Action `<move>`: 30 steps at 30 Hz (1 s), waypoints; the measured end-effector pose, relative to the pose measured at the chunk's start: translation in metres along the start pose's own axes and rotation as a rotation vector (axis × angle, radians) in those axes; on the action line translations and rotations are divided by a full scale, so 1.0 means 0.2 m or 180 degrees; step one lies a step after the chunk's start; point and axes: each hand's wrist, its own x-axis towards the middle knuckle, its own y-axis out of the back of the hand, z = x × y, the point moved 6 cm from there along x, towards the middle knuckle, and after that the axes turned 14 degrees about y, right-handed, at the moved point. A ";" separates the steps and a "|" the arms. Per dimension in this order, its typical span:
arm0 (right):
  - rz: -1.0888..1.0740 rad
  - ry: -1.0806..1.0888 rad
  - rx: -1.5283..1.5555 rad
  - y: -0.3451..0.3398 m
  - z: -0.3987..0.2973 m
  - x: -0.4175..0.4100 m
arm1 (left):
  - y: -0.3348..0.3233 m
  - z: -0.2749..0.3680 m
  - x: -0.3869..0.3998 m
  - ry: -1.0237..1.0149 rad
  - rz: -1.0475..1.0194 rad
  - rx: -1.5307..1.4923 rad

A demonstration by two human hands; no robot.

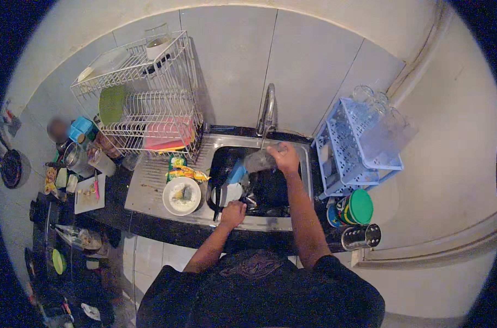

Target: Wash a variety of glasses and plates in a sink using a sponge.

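In the head view my right hand (285, 158) grips a clear drinking glass (260, 161), tilted on its side under the chrome faucet (269, 108). The glass is over the steel sink (308, 180). My left hand (233, 214) rests at the sink's near rim with its fingers curled; whether they hold anything is hidden. Just beyond it, inside the basin, are a white dish (228, 194), a blue item (237, 172) and a dark pan with its handle (217, 201) towards me. Some shiny cutlery (251, 201) lies beside the white dish.
On the drainboard (145, 180) stand a white bowl (191, 207) with food residue and a yellow-green packet (187, 174). A white wire dish rack (162, 98) rises behind. To the right are a blue plastic rack (347, 151) with glasses, a green-lidded tub (361, 206) and a perforated metal holder (355, 238).
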 end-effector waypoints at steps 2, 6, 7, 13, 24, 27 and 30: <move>0.0095 0.0197 -0.0399 0.04 0.02 -0.04 | 0.01 0.00 0.00 0.0067 0.0035 -0.0183; 0.0080 -0.0844 0.1021 0.02 0.11 -0.12 | 0.05 0.01 0.02 0.0121 0.0025 -0.0279; 0.0283 -0.0708 0.0462 0.06 0.10 -0.14 | 0.04 0.01 0.02 0.0185 -0.0099 -0.0233; 0.0371 -0.1203 0.0986 0.08 0.12 -0.24 | 0.05 0.00 0.01 0.0258 -0.0042 -0.0209; 0.0509 -0.0883 0.0839 0.01 0.20 -0.25 | 0.03 -0.02 0.02 0.0461 -0.0185 -0.0256; 0.0435 -0.0941 0.0846 0.01 0.23 -0.25 | 0.03 -0.02 0.02 0.0348 -0.0157 -0.0302; 0.0520 -0.1062 0.1185 0.00 0.24 -0.26 | 0.02 -0.04 0.02 0.0297 -0.0070 -0.0291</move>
